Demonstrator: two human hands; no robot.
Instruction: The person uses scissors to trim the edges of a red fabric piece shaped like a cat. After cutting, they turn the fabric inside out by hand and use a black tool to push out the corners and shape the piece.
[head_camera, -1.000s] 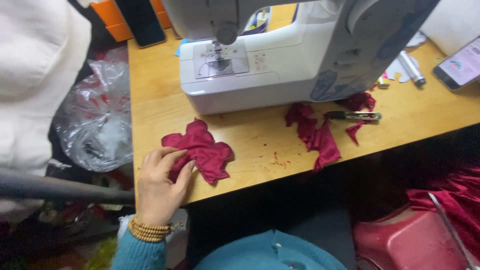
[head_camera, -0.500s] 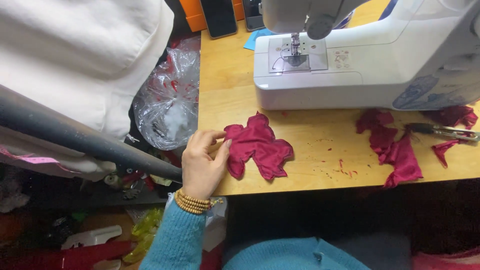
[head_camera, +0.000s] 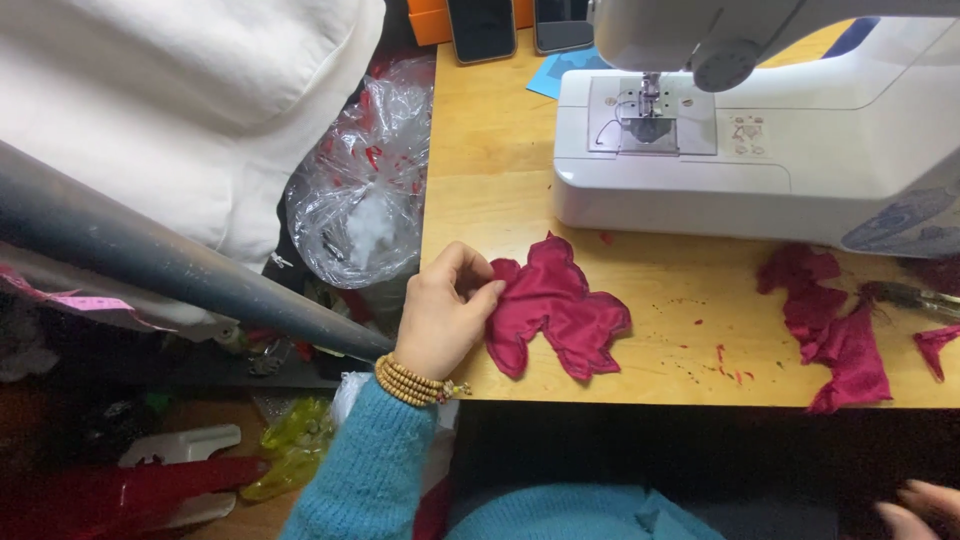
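Observation:
My left hand (head_camera: 443, 312), in a teal sleeve with a wooden bead bracelet, pinches the left edge of a small sewn piece of dark red fabric (head_camera: 555, 310) lying near the front left corner of the wooden table (head_camera: 480, 180). My right hand (head_camera: 920, 505) shows only as blurred fingertips at the bottom right corner, below the table edge; what it holds cannot be seen. A white sewing machine (head_camera: 760, 130) stands behind the fabric.
Red fabric scraps (head_camera: 835, 320) and a pair of scissors (head_camera: 920, 297) lie at the right. A clear plastic bag (head_camera: 365, 190) sits left of the table, beside a white cushion (head_camera: 180, 90) and a grey pole (head_camera: 150, 260). Two phones (head_camera: 482, 25) lie at the back.
The view has swung left and down. My left hand keeps its hold on the red piece at the table's front corner. My right hand's fingertips have come into view at the bottom right.

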